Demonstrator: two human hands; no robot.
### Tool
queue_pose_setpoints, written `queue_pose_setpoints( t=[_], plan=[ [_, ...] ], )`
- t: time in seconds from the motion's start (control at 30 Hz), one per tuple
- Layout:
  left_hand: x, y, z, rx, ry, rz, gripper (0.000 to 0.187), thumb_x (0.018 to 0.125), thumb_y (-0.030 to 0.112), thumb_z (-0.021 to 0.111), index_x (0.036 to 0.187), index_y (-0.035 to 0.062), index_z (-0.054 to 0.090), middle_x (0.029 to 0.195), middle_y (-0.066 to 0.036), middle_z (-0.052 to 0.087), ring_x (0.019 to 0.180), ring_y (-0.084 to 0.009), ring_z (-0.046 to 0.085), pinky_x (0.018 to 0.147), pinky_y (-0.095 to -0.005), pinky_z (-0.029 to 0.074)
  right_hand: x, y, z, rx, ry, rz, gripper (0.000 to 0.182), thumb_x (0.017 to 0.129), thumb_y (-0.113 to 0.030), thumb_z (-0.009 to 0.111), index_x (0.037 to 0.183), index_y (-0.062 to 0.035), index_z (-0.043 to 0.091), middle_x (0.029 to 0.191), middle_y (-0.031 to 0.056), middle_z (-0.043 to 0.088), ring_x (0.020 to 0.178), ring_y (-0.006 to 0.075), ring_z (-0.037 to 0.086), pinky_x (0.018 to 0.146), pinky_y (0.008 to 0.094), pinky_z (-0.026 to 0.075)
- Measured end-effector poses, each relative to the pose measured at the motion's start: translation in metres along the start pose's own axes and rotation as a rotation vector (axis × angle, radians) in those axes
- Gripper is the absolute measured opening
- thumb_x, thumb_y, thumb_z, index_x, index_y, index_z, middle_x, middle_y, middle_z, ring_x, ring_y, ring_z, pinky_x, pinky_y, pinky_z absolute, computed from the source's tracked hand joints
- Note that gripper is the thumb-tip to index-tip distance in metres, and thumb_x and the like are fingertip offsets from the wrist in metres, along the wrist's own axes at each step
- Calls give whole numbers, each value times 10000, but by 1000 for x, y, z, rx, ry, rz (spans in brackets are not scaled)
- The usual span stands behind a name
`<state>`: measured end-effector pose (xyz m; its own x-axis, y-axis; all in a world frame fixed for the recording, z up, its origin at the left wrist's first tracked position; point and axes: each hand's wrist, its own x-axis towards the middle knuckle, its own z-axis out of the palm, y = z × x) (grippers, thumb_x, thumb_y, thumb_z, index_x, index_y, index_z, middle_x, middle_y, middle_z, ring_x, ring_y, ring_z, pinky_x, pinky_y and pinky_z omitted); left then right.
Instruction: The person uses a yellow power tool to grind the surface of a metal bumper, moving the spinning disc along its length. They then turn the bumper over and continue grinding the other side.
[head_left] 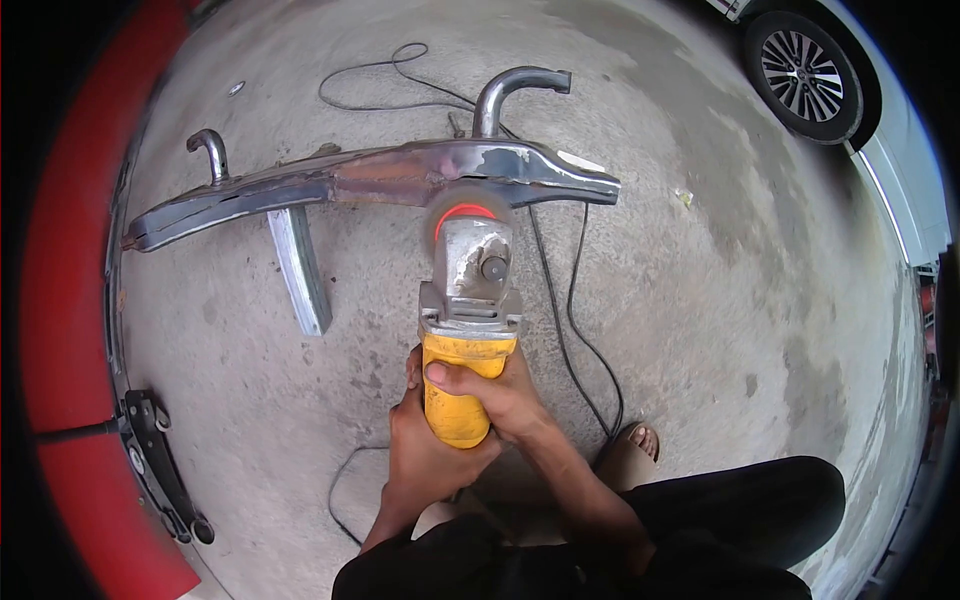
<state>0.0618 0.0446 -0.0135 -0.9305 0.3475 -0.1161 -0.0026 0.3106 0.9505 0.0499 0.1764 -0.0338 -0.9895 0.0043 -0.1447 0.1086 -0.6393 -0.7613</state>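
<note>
Both my hands grip a yellow angle grinder (pixel 465 330). My right hand (pixel 500 395) wraps over the yellow body from the right, thumb across the top. My left hand (pixel 425 445) holds the rear of the body from below and the left. The grinder's disc (pixel 465 208), with a red guard edge, touches the front edge of a long steel bracket (pixel 380 180) lying across the concrete floor. The bracket has a curved pipe hook (pixel 510 95) at its middle and a smaller hook (pixel 208 150) at the left. A flat steel leg (pixel 300 270) sticks out toward me.
A black power cable (pixel 575 320) loops over the floor to the right and behind the bracket. A red vehicle body (pixel 70 300) with a black latch fitting (pixel 160 465) runs along the left. A white car's wheel (pixel 805 75) stands at the upper right. My sandalled foot (pixel 632 445) rests nearby.
</note>
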Motion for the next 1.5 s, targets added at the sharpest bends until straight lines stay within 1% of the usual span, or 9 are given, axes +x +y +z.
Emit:
queue_pose_setpoints(
  t=[0.23, 0.3, 0.33, 0.37, 0.43, 0.5, 0.7, 1.0, 1.5],
  plan=[
    [1, 5, 4, 28, -32, -18, 651, 644, 50, 882, 1220, -36, 591, 1065, -142, 734, 1010, -234, 740, 890, -381, 591, -4, -5, -2, 12, 18, 8, 328, 842, -146, 873, 1117, -17, 749, 988, 72, 769, 927, 156, 730, 850, 342, 589],
    [1, -1, 6, 32, -7, 64, 729, 667, 102, 884, 1296, -22, 536, 1009, -158, 734, 920, -243, 756, 829, -380, 608, -4, -5, -2, -6, 28, 2, 340, 838, -153, 876, 1122, -15, 748, 995, 74, 769, 936, 159, 732, 852, 344, 591],
    [1, -3, 6, 38, -12, 66, 729, 667, 102, 884, 1296, -22, 536, 1009, -158, 734, 920, -243, 756, 829, -380, 608, -5, -5, -3, -35, 31, 16, 371, 842, -124, 874, 1160, -21, 712, 1006, 81, 758, 939, 171, 729, 858, 347, 594],
    [1, -4, 6, 41, -18, 88, 731, 662, 92, 885, 1295, -24, 539, 1018, -155, 734, 939, -242, 753, 841, -380, 605, -5, -5, -4, -65, 34, 30, 408, 846, -96, 871, 1198, -28, 676, 1017, 88, 747, 942, 184, 725, 864, 350, 597],
    [1, -3, 6, 50, -27, 111, 732, 656, 83, 887, 1294, -26, 543, 1027, -152, 734, 957, -241, 749, 854, -381, 602, -4, -6, -3, -72, 33, 21, 389, 846, -101, 874, 1180, -31, 688, 1017, 80, 748, 943, 177, 726, 865, 347, 598],
    [0, 2, 6, 54, -21, 74, 711, 656, 72, 885, 1279, -32, 558, 1048, -150, 738, 993, -239, 746, 871, -378, 598, -4, -8, -3, -81, 29, 15, 370, 846, -107, 876, 1162, -34, 699, 1016, 72, 749, 944, 170, 726, 865, 345, 599],
    [1, 2, 4, 50, -36, 48, 655, 663, 69, 886, 1235, -46, 589, 1056, -159, 744, 987, -240, 750, 873, -376, 602, -4, -13, 0, -121, 26, 43, 348, 845, -117, 877, 1143, -41, 714, 1024, 64, 755, 943, 165, 729, 871, 352, 603],
    [2, 6, 2, 25, -63, 38, 619, 665, 80, 907, 1195, -48, 615, 1060, -149, 751, 986, -216, 749, 871, -369, 603, -6, -17, 3, -134, 64, 35, 387, 834, -136, 895, 1165, -45, 716, 1047, 60, 754, 970, 171, 731, 881, 362, 604],
    [4, 10, 0, 72, -103, 17, 630, 648, 100, 909, 1189, -37, 619, 1067, -148, 750, 994, -211, 748, 878, -366, 601, -8, -16, 0, -85, 75, 5, 369, 852, -100, 873, 1174, -45, 702, 1043, 52, 749, 955, 160, 727, 867, 346, 601]
  ],
)
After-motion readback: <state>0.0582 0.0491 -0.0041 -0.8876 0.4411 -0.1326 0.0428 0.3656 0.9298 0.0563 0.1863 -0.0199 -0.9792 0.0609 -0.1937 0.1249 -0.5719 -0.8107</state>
